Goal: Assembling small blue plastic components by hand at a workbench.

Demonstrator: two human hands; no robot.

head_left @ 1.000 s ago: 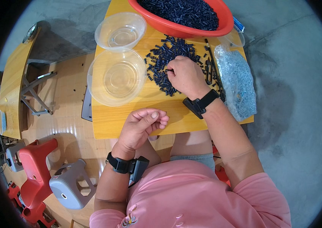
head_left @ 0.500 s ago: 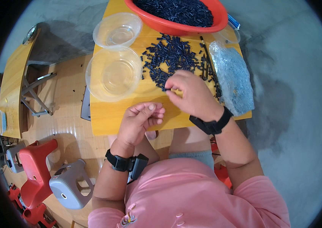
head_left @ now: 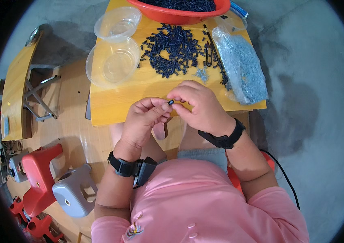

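Over the table's near edge, my left hand (head_left: 143,121) pinches a small black plastic piece (head_left: 171,102) between thumb and forefinger. My right hand (head_left: 198,105) meets it there, thumb and forefinger closed about the piece's other end. Ahead of the hands lies a loose pile of similar dark pieces (head_left: 176,46) on the yellow table (head_left: 139,93). A little heap of thin silvery bits (head_left: 201,74) lies just beyond my right hand. Farther right, a clear plastic bag (head_left: 243,67) is full of what look like the same silvery bits.
A red basin (head_left: 188,17) heaped with dark pieces stands at the far edge. Two clear plastic bowls (head_left: 115,77) sit on the left. Long black rods (head_left: 215,50) lie between pile and bag. Red (head_left: 38,178) and grey (head_left: 72,194) stools stand on the floor at left.
My right hand has come back from the pile's near edge with a dark piece and met my left hand. The view has shifted, so the table sits higher, uncovering the silvery heap.
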